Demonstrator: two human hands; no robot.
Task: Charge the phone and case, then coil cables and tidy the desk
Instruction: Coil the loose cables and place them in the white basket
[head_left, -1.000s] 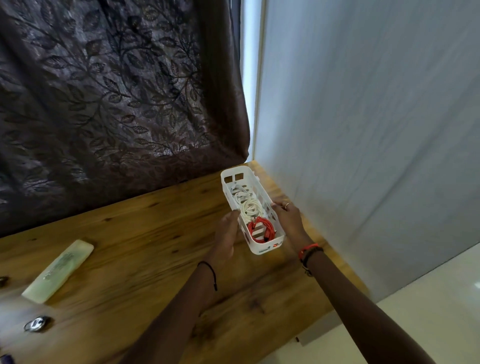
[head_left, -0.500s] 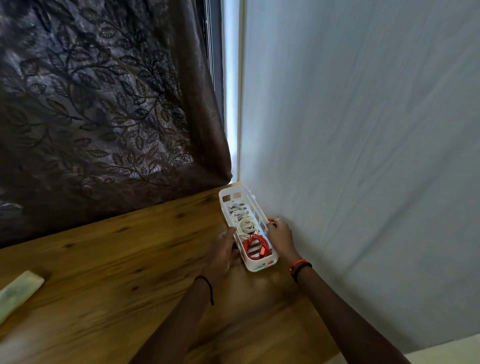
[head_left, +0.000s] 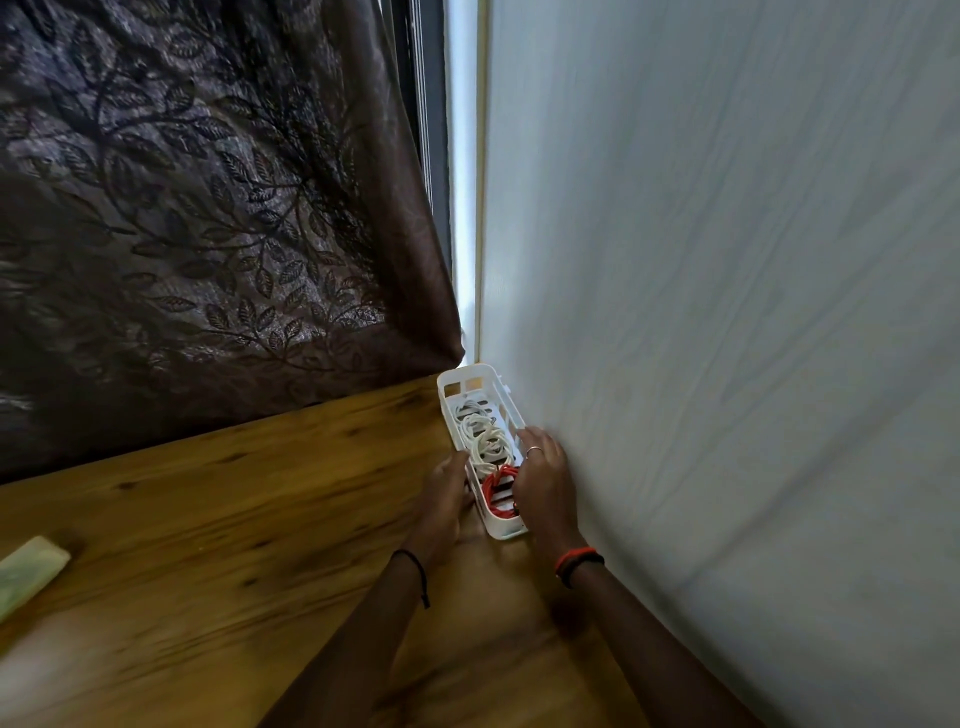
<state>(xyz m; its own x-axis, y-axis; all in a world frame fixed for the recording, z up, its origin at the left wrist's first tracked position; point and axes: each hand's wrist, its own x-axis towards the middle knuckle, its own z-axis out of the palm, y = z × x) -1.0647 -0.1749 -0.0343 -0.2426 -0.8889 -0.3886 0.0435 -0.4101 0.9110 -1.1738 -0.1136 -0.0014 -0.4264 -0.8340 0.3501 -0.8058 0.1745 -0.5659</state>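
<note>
A: While the basket (head_left: 470, 382) sits at the desk's (head_left: 234, 519) 1 o'clock corner, tight along the wall (head_left: 727, 312), note the hands. Right hand (head_left: 543, 488) is draped over the wall-side rim, thumb inside by the red cable (head_left: 491, 491), fingers curled over the edge: a pinch on the rim. Left hand (head_left: 441, 499) lies against the opposite long side, fingers fairly straight, pressing rather than clasping. Its thumb is hidden.

B: Risks?

A: The right knuckles look squeezed between rim and wall at 3 o'clock. A shove that way could jam them or tip the basket. The white cables (head_left: 485, 441) are loose loops, and a jolt might spring one over the rim. The thumb could snag the red coil on its way out.

B: Room to move?

A: None at 3 o'clock, that's wall. The curtain (head_left: 208, 208) closes 12 o'clock, just behind the basket's far end. Open wood from 6 round to 9 o'clock. A pale green flat object (head_left: 28, 571) lies well off at 9 o'clock, cut by the frame. Hands best leave toward 6 o'clock, I judge.
</note>
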